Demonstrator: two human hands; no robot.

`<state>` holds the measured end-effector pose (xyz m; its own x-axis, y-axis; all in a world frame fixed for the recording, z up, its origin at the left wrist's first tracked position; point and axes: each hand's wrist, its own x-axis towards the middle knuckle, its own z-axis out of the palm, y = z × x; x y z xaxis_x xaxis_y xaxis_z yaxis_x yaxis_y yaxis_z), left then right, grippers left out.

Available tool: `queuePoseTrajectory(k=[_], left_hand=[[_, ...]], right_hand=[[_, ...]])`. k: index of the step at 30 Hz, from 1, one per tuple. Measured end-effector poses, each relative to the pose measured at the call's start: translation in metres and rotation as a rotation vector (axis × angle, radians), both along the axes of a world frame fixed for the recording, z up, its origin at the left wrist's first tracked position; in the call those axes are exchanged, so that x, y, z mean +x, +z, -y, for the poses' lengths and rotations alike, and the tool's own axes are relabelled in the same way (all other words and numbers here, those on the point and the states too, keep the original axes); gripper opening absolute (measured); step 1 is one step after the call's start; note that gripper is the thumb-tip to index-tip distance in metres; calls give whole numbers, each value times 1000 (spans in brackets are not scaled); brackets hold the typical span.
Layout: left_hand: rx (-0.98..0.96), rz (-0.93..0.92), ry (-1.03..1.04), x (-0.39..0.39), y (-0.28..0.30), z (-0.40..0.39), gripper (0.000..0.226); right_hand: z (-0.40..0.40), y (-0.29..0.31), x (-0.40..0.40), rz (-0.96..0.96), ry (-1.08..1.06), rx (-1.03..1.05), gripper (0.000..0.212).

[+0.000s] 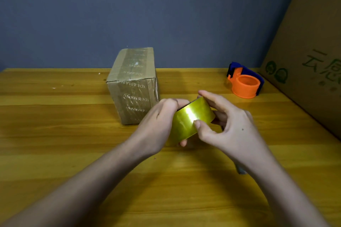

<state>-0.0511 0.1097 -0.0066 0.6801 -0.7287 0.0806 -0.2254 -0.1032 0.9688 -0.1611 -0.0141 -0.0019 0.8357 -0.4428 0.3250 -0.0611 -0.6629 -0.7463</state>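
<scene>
A shiny yellow roll of packing tape (191, 119) is held above the wooden table (73, 134), near its middle. My left hand (158, 125) grips the roll from its left side, fingers curled round it. My right hand (227, 125) holds it from the right, with the thumb pressed on the roll's outer face and the index finger over its top edge. A small cardboard box (133, 86), sealed with printed tape, stands just behind and left of my hands. An orange and blue tape dispenser (244, 83) sits at the back right, with no roll in it.
A large cardboard box (310, 51) with green print leans along the table's right edge. A blue-grey wall (166, 14) rises behind the table's far edge.
</scene>
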Motion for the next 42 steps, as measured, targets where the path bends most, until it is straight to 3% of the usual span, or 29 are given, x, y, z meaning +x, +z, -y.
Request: queuePoseTrajectory(k=[10, 15, 19, 25, 36, 40, 42], left_hand=[[15, 13, -49, 8, -8, 1, 62], [38, 156, -58, 4, -5, -1, 52], [19, 373, -135, -4, 11, -3, 45], [-19, 435, -143, -7, 15, -3, 52], [-16, 388, -162, -10, 17, -5, 51], [137, 302, -186, 6, 5, 3, 31], [178, 139, -196, 19, -11, -1, 32]], right_hand=[[9, -1, -1, 58, 47, 131, 61], [5, 0, 0, 78, 31, 129, 50], [2, -2, 2, 78, 42, 149, 43], [5, -5, 6, 98, 66, 191, 37], [4, -5, 7, 98, 17, 115, 32], [8, -3, 6, 92, -21, 90, 36], [6, -3, 6, 76, -8, -8, 37]])
